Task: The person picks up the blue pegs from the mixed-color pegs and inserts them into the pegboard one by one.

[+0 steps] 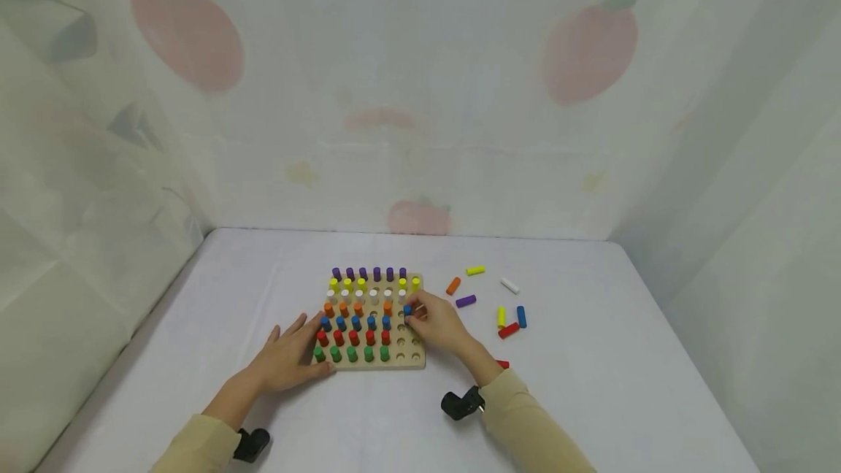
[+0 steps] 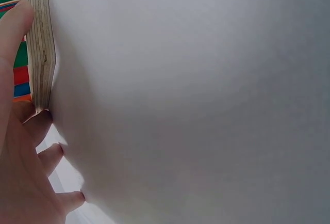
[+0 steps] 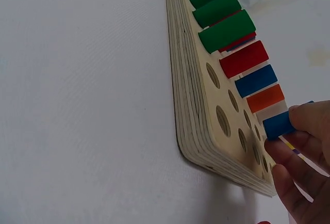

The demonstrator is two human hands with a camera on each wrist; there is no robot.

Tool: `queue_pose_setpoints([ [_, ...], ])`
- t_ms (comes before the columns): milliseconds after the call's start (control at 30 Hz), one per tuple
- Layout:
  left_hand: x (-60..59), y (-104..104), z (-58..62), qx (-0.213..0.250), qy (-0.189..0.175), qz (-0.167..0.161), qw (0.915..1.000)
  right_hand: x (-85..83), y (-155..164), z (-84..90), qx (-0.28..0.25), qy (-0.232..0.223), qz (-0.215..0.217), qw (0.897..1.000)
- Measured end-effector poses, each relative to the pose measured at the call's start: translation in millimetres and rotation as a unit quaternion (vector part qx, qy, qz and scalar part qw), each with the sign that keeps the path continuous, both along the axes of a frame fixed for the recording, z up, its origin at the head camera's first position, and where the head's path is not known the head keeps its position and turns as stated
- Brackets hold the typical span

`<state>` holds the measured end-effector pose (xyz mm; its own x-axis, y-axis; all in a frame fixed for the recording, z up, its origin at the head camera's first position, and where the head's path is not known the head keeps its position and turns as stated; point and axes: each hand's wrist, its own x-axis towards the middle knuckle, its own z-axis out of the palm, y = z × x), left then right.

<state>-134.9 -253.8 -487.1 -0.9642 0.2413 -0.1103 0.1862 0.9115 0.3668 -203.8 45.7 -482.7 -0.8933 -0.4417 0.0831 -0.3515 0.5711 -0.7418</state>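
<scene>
A wooden pegboard (image 1: 410, 358) lies on the white table, with rows of purple, yellow, white, orange, blue, red and green pegs standing in it. My right hand (image 1: 435, 321) pinches a blue peg (image 1: 407, 310) over the board's right side, by the blue row; the right wrist view shows the same blue peg (image 3: 277, 124) between fingertips above the board (image 3: 193, 105). My left hand (image 1: 289, 356) rests flat on the table with its fingers against the board's front left corner. In the left wrist view the fingers (image 2: 20, 131) touch the board's edge (image 2: 40, 48).
Loose pegs lie to the right of the board: orange (image 1: 453, 285), yellow (image 1: 475, 270), white (image 1: 509, 285), purple (image 1: 465, 301), another yellow (image 1: 501, 316), blue (image 1: 521, 316) and red (image 1: 509, 331). Fabric walls stand close behind and at both sides.
</scene>
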Motion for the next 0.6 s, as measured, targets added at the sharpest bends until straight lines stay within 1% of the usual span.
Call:
queue_pose_setpoints([
  [200,-0.5,0.4,0.8,-0.006,0.003,-0.002,1.0000,-0.9,-2.7,-3.2,-0.007,0.002,0.012,1.000],
  [400,1.0,2.5,3.2,0.000,0.001,-0.003,1.0000,1.6,-4.9,-4.5,-0.006,-0.004,0.017,1.000],
  [600,1.3,2.9,2.6,0.000,0.001,-0.003,1.0000,3.2,-4.7,-5.2,-0.006,0.004,0.021,1.000],
])
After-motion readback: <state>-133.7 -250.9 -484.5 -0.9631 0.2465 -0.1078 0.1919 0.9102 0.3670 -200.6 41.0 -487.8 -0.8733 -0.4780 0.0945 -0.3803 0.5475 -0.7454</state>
